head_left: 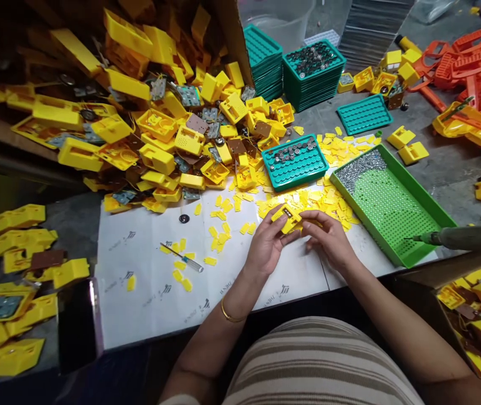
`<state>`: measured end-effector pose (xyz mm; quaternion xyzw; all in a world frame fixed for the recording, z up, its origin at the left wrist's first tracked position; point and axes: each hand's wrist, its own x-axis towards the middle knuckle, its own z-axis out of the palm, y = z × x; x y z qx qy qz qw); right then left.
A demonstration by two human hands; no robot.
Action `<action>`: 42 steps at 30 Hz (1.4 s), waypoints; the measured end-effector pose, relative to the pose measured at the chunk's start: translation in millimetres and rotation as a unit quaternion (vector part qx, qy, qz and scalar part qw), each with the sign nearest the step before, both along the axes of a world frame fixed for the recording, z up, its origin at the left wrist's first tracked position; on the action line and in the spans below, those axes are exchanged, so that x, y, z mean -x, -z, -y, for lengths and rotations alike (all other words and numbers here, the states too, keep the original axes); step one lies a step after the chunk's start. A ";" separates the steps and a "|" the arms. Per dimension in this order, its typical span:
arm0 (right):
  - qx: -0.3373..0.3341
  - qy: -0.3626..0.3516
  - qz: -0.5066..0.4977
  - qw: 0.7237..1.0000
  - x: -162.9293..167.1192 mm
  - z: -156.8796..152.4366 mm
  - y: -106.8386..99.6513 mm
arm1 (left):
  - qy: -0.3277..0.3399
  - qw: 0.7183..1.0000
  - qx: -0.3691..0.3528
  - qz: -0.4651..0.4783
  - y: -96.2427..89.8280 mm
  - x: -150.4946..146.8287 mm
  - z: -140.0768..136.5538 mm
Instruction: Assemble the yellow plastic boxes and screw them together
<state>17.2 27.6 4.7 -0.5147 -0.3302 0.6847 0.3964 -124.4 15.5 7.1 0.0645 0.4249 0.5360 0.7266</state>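
Observation:
My left hand (263, 247) is closed around a small yellow plastic case (284, 216), its thumb on the near face. Dark and silvery round parts sit in a slot on that face; they look like button cells. My right hand (328, 239) has its index finger and thumb drawn together at the case's right edge, the other fingers curled below. Whether a small piece lies between those fingertips is hidden. Just beyond, a teal tray (295, 163) carries rows of button cells. Loose small yellow covers (324, 202) lie scattered around it.
Yellow cases with circuit boards (160, 140) pile up at the left. A green tray (392, 197) with small screws stands right, an electric screwdriver (446, 236) over it. A hand screwdriver (189, 261) and a phone (77, 326) lie left. Stacked teal trays (314, 84) stand behind.

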 end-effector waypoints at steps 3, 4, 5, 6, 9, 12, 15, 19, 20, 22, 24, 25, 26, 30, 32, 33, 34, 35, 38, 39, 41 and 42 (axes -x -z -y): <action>0.020 0.012 -0.033 0.999 1.5 0.6 1.0 | -0.018 1.000 -0.004 -0.009 -0.3 -5.1 0.8; 0.022 0.014 -0.046 0.999 1.7 0.5 1.6 | -0.021 1.000 -0.005 -0.010 -1.1 -6.8 1.1; 0.022 0.016 -0.059 0.998 1.8 0.4 2.3 | -0.020 1.000 -0.006 -0.012 -2.1 -8.3 1.5; 0.021 0.017 -0.072 0.997 1.7 0.3 3.2 | -0.017 1.000 -0.007 -0.015 -3.3 -9.9 2.1; 0.031 0.025 -0.117 0.992 0.2 0.7 5.1 | -0.015 1.000 -0.004 -0.024 -7.2 -14.2 5.4; 0.081 0.025 -0.173 0.981 -1.7 1.5 3.6 | -0.023 0.999 0.001 -0.035 -11.0 -18.0 10.5; 0.123 0.004 -0.219 0.968 -2.4 2.4 -1.5 | -0.027 0.998 -0.001 -0.057 -15.3 -20.4 14.9; 0.115 -0.005 -0.220 0.969 -1.9 3.3 -9.8 | -0.031 0.997 -0.004 -0.072 -22.7 -21.9 17.0; 0.111 -0.005 -0.212 0.971 -2.1 3.6 -11.2 | -0.032 0.997 -0.004 -0.072 -24.6 -22.2 17.0; 0.095 0.001 -0.198 0.976 -3.3 4.6 -12.3 | -0.034 0.997 -0.004 -0.070 -28.0 -23.0 16.9; 0.071 0.013 -0.190 0.979 -6.0 6.2 -10.8 | -0.029 0.997 -0.004 -0.066 -30.4 -23.8 17.1; 0.057 0.018 -0.188 0.980 -8.0 7.2 -9.1 | -0.023 0.998 -0.003 -0.063 -31.1 -24.2 17.4; 0.043 0.017 -0.183 0.982 -10.1 8.3 -7.1 | -0.015 0.998 0.001 -0.061 -31.6 -24.6 17.9; 0.003 -0.003 -0.153 0.988 -19.7 12.9 0.7 | 0.006 0.999 0.016 -0.050 -31.8 -25.6 20.8; -0.001 -0.016 -0.132 0.991 -24.0 13.6 2.6 | 0.012 0.999 0.022 -0.042 -31.3 -26.0 22.0; -0.006 -0.026 -0.113 0.993 -26.1 13.2 3.1 | 0.016 0.999 0.025 -0.039 -30.9 -26.2 22.4; -0.019 -0.037 -0.084 0.996 -28.1 12.3 3.3 | 0.022 0.999 0.029 -0.038 -30.5 -26.3 22.8; -0.041 -0.047 -0.048 0.997 -30.3 11.0 3.4 | 0.027 0.998 0.034 -0.037 -29.8 -26.5 23.1; -0.132 -0.076 0.068 0.986 -37.7 7.1 3.3 | 0.036 0.997 0.045 -0.047 -27.5 -27.1 25.4; -0.161 -0.088 0.098 0.978 -40.3 6.6 3.1 | 0.037 0.997 0.049 -0.055 -26.7 -27.3 27.1; -0.220 -0.129 0.150 0.955 -45.4 8.1 2.9 | 0.043 0.995 0.059 -0.073 -25.5 -27.4 32.5; -0.253 -0.151 0.176 0.939 -47.6 10.2 2.8 | 0.052 0.993 0.065 -0.079 -25.1 -27.1 36.0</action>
